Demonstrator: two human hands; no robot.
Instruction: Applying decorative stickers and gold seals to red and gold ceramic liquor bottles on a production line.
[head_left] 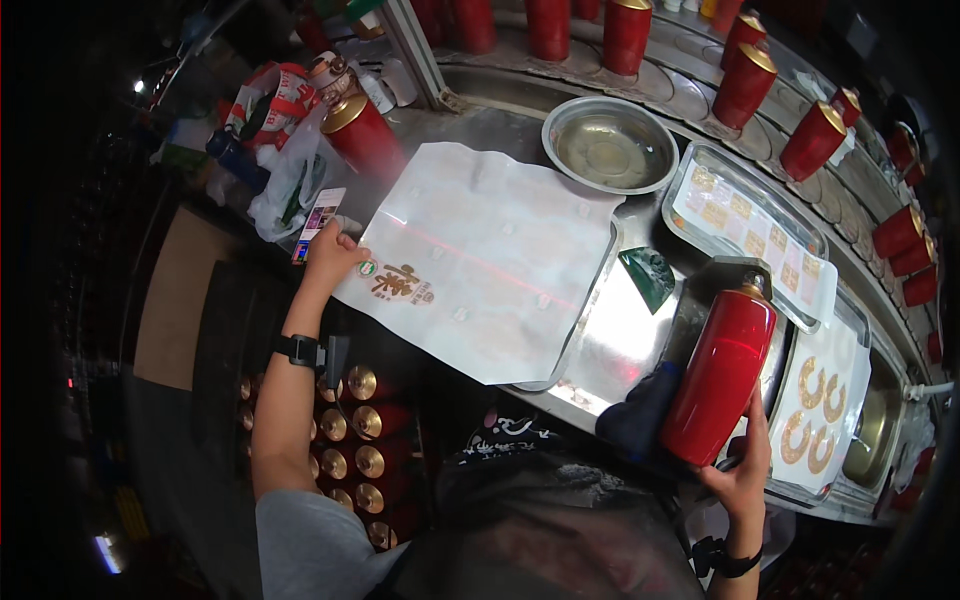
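Observation:
My left hand (pixel 335 256) is closed at the left edge of a large white sheet (pixel 480 230), fingers curled against its corner beside a gold-brown printed emblem. A phone (pixel 318 225) with a lit screen lies right next to that hand. My right hand (pixel 740 475) grips a glossy red bottle (pixel 722 375) low down near its base. The bottle leans with its metal-topped neck up and away from me. A dark cloth (pixel 645 410) sits against the bottle's left side. Between sheet and bottle, a green flat scraper (pixel 650 280) rests on the metal tray (pixel 622 335).
A metal bowl of liquid (pixel 610 148) stands behind the sheet. To the right are a tray with small gold decals (pixel 745 225) and a sheet with horseshoe-shaped decals (pixel 815 410). Red bottles (pixel 745 85) line a curved conveyor; another red bottle (pixel 362 135) stands back left beside plastic bags (pixel 295 180).

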